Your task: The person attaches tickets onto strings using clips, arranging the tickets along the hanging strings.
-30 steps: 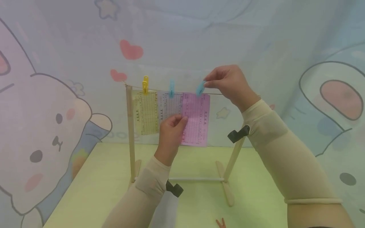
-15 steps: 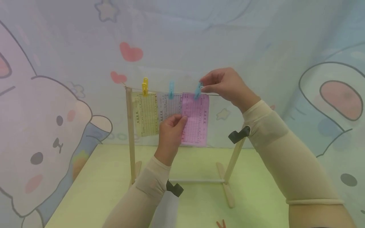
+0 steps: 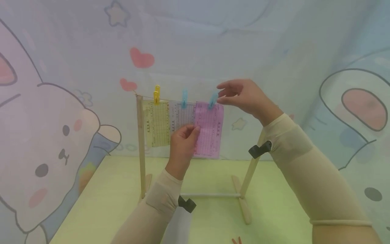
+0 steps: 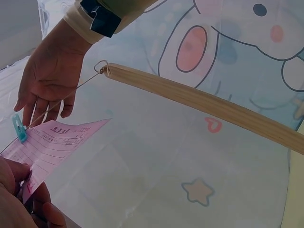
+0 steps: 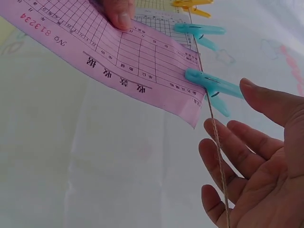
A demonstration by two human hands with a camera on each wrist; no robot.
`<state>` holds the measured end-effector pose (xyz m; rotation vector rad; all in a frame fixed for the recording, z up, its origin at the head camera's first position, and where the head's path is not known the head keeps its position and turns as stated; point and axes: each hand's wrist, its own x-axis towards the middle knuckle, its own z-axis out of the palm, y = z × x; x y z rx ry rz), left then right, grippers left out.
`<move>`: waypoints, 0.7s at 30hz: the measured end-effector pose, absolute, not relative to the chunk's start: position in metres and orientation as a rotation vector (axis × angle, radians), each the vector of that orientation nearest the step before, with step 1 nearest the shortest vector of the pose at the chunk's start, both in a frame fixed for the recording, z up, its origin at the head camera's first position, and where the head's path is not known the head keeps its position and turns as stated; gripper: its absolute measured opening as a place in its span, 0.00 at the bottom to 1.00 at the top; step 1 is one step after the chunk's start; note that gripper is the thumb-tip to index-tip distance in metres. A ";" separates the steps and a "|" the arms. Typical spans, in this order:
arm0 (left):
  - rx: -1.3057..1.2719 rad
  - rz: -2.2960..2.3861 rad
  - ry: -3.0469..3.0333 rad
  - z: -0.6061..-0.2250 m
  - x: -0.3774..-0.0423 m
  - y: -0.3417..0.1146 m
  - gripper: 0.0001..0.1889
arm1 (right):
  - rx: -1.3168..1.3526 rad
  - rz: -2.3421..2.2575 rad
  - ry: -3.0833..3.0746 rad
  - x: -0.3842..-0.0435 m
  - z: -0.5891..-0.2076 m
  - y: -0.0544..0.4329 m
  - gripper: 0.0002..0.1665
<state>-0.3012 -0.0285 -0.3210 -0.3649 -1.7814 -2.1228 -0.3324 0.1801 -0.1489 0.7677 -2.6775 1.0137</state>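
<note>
A pink receipt slip [image 3: 210,132] hangs from a twine line [image 5: 217,142], held by a blue clothespin [image 5: 213,85] at its top edge. My left hand [image 3: 183,144] pinches the slip's left edge between thumb and fingers. Beside the clothespin is my right hand [image 3: 245,96], its fingers parted and relaxed; the thumb tip lies close to the pin's handle, and I cannot tell whether they touch. To the left, a second blue clothespin [image 3: 184,99] holds a white slip [image 3: 182,117], partly hidden by my left hand. A yellow clothespin [image 3: 156,95] holds a yellow slip [image 3: 158,125].
The twine runs between two posts of a wooden stand [image 3: 141,145], which has a white lower bar [image 3: 213,195]. It stands on a yellow-green table [image 3: 100,203]. A white paper [image 3: 178,225] and a reddish-brown clothespin [image 3: 237,240] lie near the front. A cartoon-printed cloth [image 3: 195,44] hangs behind.
My right hand has let go of the blue clothespin and parted its fingers; the pin now stays on the pink slip and twine. The left hand keeps its pinch on the slip.
</note>
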 end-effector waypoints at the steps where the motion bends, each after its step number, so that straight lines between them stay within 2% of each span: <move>1: -0.364 -2.121 -1.785 -0.321 -0.301 -0.029 0.11 | 0.771 0.986 -2.668 -0.332 -0.151 0.182 0.32; 12: -0.315 -2.030 -1.868 -0.322 -0.295 -0.032 0.13 | 0.657 0.917 -2.374 -0.305 -0.169 0.191 0.29; 17: -0.336 -1.941 -1.869 -0.332 -0.295 -0.038 0.13 | 0.730 0.923 -2.043 -0.286 -0.189 0.197 0.21; 21: -0.334 -1.885 -1.859 -0.348 -0.292 -0.047 0.10 | 0.811 0.855 -1.877 -0.270 -0.215 0.207 0.20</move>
